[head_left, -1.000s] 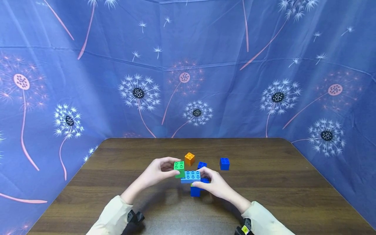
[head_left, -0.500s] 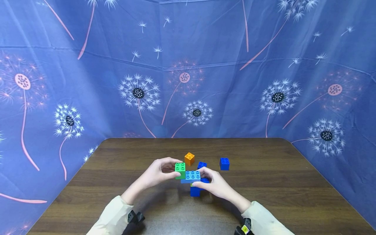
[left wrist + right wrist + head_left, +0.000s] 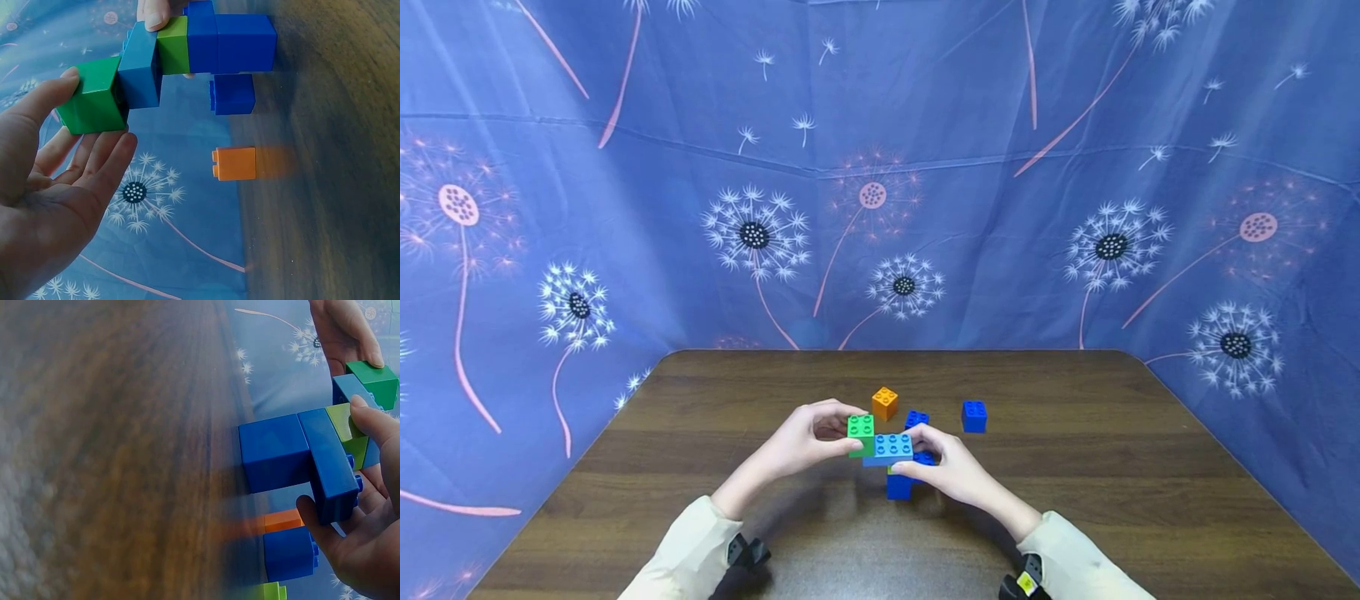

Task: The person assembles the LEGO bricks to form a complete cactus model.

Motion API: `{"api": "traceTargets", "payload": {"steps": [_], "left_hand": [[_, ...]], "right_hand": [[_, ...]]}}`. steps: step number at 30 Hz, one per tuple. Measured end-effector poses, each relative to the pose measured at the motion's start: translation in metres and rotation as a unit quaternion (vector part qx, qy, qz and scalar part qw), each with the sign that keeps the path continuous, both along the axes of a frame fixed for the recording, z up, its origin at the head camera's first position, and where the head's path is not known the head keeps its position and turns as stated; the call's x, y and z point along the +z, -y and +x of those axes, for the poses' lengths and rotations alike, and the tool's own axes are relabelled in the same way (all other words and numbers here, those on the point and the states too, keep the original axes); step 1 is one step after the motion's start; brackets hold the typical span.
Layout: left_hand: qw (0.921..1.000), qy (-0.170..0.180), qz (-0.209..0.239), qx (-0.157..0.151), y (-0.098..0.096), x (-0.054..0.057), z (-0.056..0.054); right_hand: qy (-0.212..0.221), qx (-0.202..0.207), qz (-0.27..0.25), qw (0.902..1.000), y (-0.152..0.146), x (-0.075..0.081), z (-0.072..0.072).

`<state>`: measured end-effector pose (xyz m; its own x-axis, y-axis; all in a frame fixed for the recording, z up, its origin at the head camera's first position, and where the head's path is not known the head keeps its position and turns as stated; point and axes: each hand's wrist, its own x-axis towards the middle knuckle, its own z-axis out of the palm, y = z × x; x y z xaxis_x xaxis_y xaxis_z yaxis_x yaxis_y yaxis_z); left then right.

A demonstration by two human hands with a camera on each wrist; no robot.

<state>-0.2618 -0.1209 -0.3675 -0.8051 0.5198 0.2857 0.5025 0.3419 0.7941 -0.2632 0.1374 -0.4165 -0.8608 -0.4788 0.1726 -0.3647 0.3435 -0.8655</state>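
Note:
My left hand [image 3: 797,440] pinches a green toy building brick [image 3: 861,427] between thumb and fingers. That brick meets the left end of a light blue brick [image 3: 891,447]; whether it is fully seated I cannot tell. Beneath the light blue piece come a lime green brick [image 3: 342,428], a longer dark blue brick [image 3: 325,459] and a square dark blue brick [image 3: 274,453], joined in one stack. My right hand [image 3: 953,468] grips this stack, its thumb on the lime green brick in the right wrist view. Some right fingers are hidden behind the bricks.
On the wooden table [image 3: 1075,492], an orange brick [image 3: 884,405] stands behind the hands. One blue brick [image 3: 917,420] lies just beyond the right fingers, another blue brick [image 3: 974,417] farther right. Another lime green brick [image 3: 272,592] shows at the right wrist view's bottom edge. A patterned blue cloth [image 3: 985,208] surrounds the table.
The left hand has brought the green brick slightly right and down against the light blue brick's left end. My right hand and its stack have stayed nearly still.

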Motion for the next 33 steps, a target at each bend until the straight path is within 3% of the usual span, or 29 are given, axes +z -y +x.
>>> {"api": "traceTargets", "payload": {"steps": [14,19,25,33], "left_hand": [[0.9999,-0.009,-0.010,-0.006,0.000,0.001,-0.001],[0.9998,-0.006,-0.016,-0.009,0.000,0.001,-0.002],[0.9997,0.000,-0.017,-0.019,-0.001,0.003,-0.002],[0.9996,0.000,-0.029,-0.003,-0.003,0.006,0.003]], "right_hand": [[-0.007,0.001,0.002,1.0000,-0.001,-0.006,-0.005],[-0.008,0.004,0.007,0.9999,0.000,0.000,-0.001],[-0.001,0.019,-0.005,0.9998,0.001,0.019,0.011],[0.004,0.008,0.006,0.9999,0.002,0.012,0.007]]}}
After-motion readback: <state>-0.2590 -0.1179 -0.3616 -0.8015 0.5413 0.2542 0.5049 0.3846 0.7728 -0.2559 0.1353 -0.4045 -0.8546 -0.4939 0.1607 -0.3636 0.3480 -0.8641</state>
